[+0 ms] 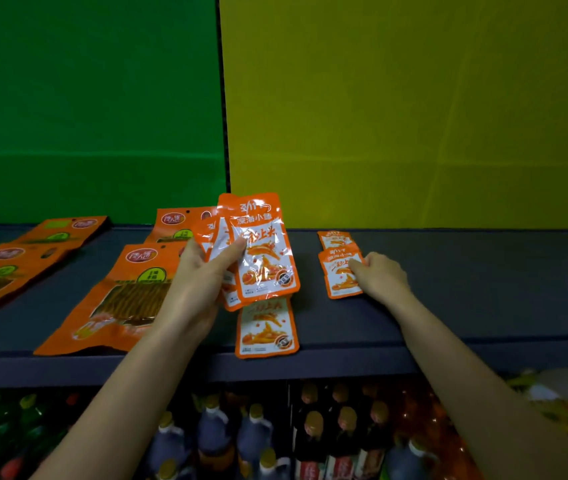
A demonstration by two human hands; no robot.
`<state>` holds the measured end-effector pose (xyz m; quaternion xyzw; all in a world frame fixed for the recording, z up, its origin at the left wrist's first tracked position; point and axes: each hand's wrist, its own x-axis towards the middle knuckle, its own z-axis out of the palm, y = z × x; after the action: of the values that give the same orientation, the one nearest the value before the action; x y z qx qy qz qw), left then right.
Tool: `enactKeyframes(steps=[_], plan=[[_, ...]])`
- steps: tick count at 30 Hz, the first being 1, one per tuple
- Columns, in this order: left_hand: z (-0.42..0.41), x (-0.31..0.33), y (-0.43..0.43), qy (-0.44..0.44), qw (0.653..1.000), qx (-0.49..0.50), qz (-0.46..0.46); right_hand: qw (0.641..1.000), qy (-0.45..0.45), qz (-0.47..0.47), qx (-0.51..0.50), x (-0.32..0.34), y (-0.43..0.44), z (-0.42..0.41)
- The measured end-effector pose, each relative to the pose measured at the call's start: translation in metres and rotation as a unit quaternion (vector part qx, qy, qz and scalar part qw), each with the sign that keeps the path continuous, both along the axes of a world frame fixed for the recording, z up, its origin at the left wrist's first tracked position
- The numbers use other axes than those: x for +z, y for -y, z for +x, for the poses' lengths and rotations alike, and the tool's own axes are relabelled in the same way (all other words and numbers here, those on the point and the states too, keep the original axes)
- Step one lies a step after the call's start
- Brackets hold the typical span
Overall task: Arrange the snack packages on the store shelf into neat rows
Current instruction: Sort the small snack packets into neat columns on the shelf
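My left hand (203, 271) holds a fanned stack of small orange snack packets (262, 251) upright above the dark shelf (483, 271). Below that stack one small orange packet (267, 329) lies flat near the shelf's front edge. To the right, my right hand (379, 273) pinches the right edge of a small orange packet (339, 275) lying flat on the shelf. Another small packet (334, 239) lies just behind it, partly covered.
Larger orange snack bags (116, 299) lie flat on the left part of the shelf, with more bags (5, 271) at the far left. Green and yellow back panels rise behind. Dark bottles (255, 434) stand on the lower shelf.
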<state>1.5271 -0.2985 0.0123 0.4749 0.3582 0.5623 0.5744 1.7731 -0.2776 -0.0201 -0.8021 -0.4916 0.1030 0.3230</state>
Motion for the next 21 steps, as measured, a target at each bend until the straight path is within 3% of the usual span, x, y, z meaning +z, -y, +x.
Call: enactKeyframes(steps=[6, 17, 19, 21], plan=[[0.018, 0.002, 0.004, -0.006, 1.000, 0.021, 0.001, 0.985, 0.159, -0.059, 0.009, 0.002, 0.001, 0.001], [0.046, 0.002, 0.012, -0.028, 0.999, 0.021, -0.016, 0.974, 0.193, -0.102, 0.059, 0.018, 0.009, 0.017], [0.050, 0.002, 0.014, -0.039, 0.999, 0.022, -0.016, 0.973, 0.211, -0.073, 0.053, 0.021, 0.015, 0.019], [0.054, 0.003, 0.015, -0.049, 0.999, 0.014, -0.013, 0.982, 0.170, 0.005, 0.079, 0.025, 0.023, 0.016]])
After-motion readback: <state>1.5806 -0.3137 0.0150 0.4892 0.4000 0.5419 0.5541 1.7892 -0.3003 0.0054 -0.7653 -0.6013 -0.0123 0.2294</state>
